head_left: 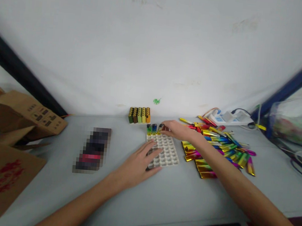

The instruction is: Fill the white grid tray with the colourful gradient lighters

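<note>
A white tray [169, 152] with rows of small cells lies flat on the table. Two lighters [154, 128] with dark tops stand upright in its far row, at the left corner. Beside them, my right hand [173, 129] pinches another lighter [160, 127], held upright over the same row; its fingers partly hide it. My left hand [143, 159] rests with fingers spread across the tray's left side, covering some cells. Right of the tray, under and around my right forearm, spreads a loose pile of shiny multicoloured lighters [226, 147].
A block of upright lighters [139, 115] stands by the wall. A power strip [230, 118] with cables lies at the back right, near a clear plastic bag [295, 117]. Cardboard boxes [2, 178] fill the left side. A pixelated dark object [93, 150] lies left of my hand.
</note>
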`<state>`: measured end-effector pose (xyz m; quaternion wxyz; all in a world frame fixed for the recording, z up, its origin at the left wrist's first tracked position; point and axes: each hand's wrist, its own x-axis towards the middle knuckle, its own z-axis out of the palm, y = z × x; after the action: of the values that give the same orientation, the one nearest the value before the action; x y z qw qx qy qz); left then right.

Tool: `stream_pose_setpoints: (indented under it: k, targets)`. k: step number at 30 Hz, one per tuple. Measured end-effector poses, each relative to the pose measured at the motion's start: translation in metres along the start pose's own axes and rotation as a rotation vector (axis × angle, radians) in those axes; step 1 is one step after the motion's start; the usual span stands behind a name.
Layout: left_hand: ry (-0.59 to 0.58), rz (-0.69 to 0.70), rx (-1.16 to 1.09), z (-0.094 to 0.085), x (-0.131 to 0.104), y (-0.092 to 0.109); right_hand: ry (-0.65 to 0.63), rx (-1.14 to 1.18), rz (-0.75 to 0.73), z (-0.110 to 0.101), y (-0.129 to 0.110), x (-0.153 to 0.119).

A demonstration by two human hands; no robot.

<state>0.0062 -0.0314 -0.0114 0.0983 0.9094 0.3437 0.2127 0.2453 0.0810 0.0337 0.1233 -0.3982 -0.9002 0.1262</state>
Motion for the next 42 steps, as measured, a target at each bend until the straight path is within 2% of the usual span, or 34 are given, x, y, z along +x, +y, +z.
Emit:
stream_pose_setpoints:
  k: [3,6,9,12,17,22,28,33,37,42]
  targets:
    - [0.008,0.007,0.002,0.000,0.000,-0.001,-0.016,-0.060,0.009,0.009,-0.001,0.003]
    - [0.013,0.010,0.007,0.002,-0.001,-0.003,0.029,-0.023,0.005,0.011,0.008,-0.008]
    - [0.015,0.013,0.010,0.003,-0.001,-0.003,0.096,-0.006,0.029,0.002,0.027,-0.031]
    - [0.015,0.010,0.013,0.003,-0.001,-0.003,0.145,-0.115,0.113,-0.015,0.049,-0.054]
    - [-0.007,0.009,0.027,0.002,-0.001,-0.002,0.045,-0.230,0.234,-0.028,0.071,-0.073]
    - [-0.016,0.007,0.038,0.001,-0.001,-0.002,0.005,-0.215,0.310,-0.024,0.067,-0.081]
    - [-0.008,0.009,0.037,0.003,-0.001,-0.004,0.020,-0.106,0.232,-0.013,0.052,-0.092]
    - [-0.012,0.011,0.043,0.003,-0.001,-0.004,0.106,-0.075,0.124,-0.002,0.055,-0.094]
    - [-0.029,0.008,0.052,0.001,0.000,-0.002,0.163,-0.134,0.174,0.007,0.059,-0.088]
    - [-0.056,0.001,0.070,-0.001,0.001,-0.001,0.142,-0.260,0.202,0.018,0.060,-0.083]
